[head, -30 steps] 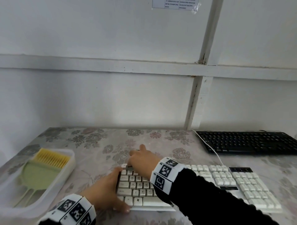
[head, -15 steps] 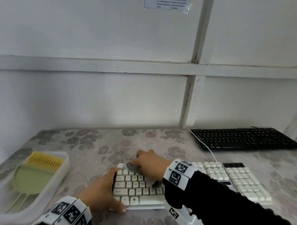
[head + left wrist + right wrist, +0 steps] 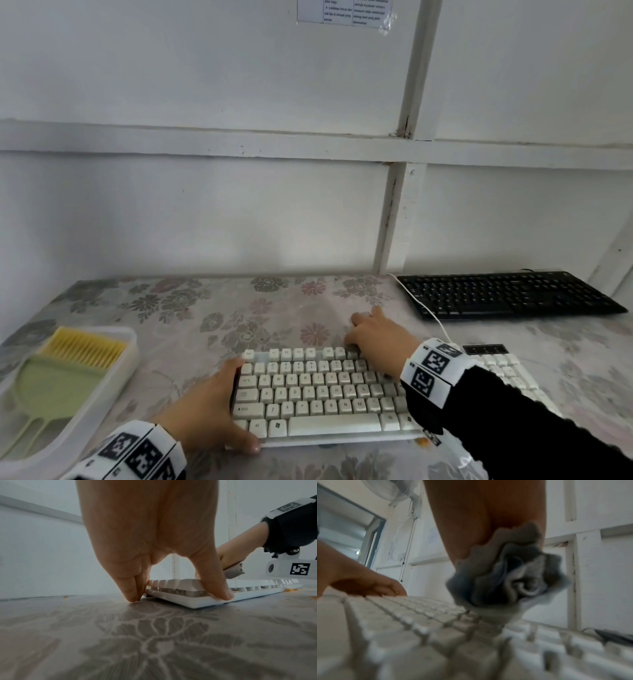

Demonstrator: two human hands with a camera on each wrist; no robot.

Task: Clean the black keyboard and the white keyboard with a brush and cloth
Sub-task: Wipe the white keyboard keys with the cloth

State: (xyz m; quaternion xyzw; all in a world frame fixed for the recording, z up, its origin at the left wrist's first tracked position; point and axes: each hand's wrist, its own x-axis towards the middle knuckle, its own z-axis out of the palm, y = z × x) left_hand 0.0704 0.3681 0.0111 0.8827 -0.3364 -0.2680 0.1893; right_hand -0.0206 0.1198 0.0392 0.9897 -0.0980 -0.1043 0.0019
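Observation:
The white keyboard (image 3: 318, 394) lies on the flowered table near the front edge. My left hand (image 3: 212, 411) grips its left end, thumb on the front edge and fingers at the left side, as the left wrist view (image 3: 171, 591) shows. My right hand (image 3: 376, 339) presses a bunched grey cloth (image 3: 510, 574) onto the top key rows right of the middle; the cloth (image 3: 235, 572) peeks out under the palm. The black keyboard (image 3: 507, 294) rests at the back right by the wall. A green brush (image 3: 58, 377) with yellow bristles lies in a tray at the left.
A clear plastic tray (image 3: 120, 373) holds the brush at the table's left edge. A white cable (image 3: 424, 308) runs from the white keyboard past the black one. Orange crumbs (image 3: 169, 590) lie on the tablecloth by the keyboard. The wall (image 3: 239, 212) stands close behind.
My right hand with the cloth has slid rightward along the top key rows, from the left end to right of the middle. The left hand has kept its hold on the left end.

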